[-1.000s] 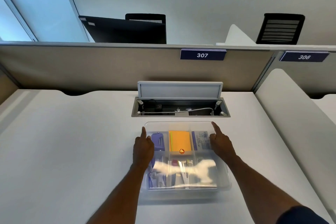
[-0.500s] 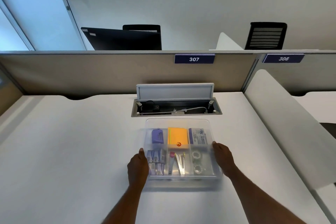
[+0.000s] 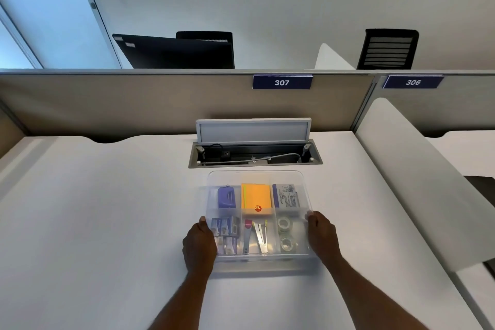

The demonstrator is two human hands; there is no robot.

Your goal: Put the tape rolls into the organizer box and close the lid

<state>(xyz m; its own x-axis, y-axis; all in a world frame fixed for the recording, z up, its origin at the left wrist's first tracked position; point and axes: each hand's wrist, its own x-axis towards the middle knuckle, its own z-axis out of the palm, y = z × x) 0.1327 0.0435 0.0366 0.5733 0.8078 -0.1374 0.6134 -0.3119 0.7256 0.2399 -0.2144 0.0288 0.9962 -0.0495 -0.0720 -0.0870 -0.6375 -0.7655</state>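
White desk (image 3: 107, 209), plain matte top, running wide to left and right. Far edge meets a beige partition; a scalloped cut-out shows in that edge at far left. Set into the top at far centre: a cable well (image 3: 255, 157), its grey flap standing open, cords visible inside. Directly on the desk, just near of the well: one clear organizer box (image 3: 258, 222) with divided compartments, flat on the surface and casting a shadow along its near edge. Remaining surface bare white.
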